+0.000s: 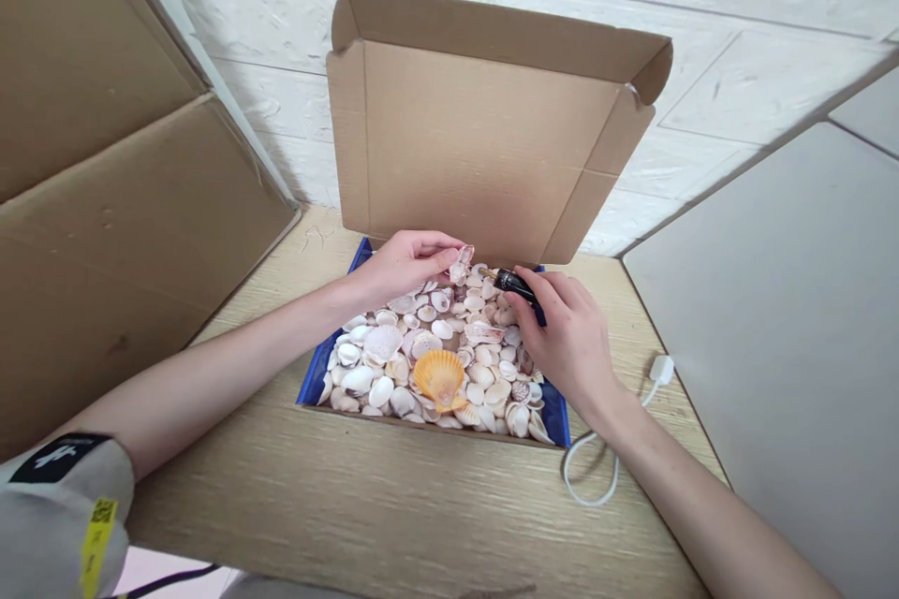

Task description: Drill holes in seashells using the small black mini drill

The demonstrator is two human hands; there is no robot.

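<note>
My left hand (pixel 414 264) pinches a pale pinkish shell (pixel 461 266) between thumb and fingers above the back part of a shallow box (pixel 319 374) with blue sides. Just right of it, my right hand (pixel 566 318) is closed around a black-handled tool (pixel 516 285). Its thin, brownish tip points left toward the held shell; the tip is too small to name its kind. White, cream and pinkish shells (pixel 381 390) fill the box under both hands. A large orange scallop shell (pixel 439 376) lies near the front, in the middle.
Behind the shells stands the raised cardboard lid (pixel 478 140), near a white brick-patterned wall (pixel 281 37). A white cable (pixel 591 501) with a plug (pixel 661 369) loops on the wooden tabletop (pixel 351 496) at right. Large cardboard (pixel 126 243) closes the left side, a pale panel (pixel 787 299) the right.
</note>
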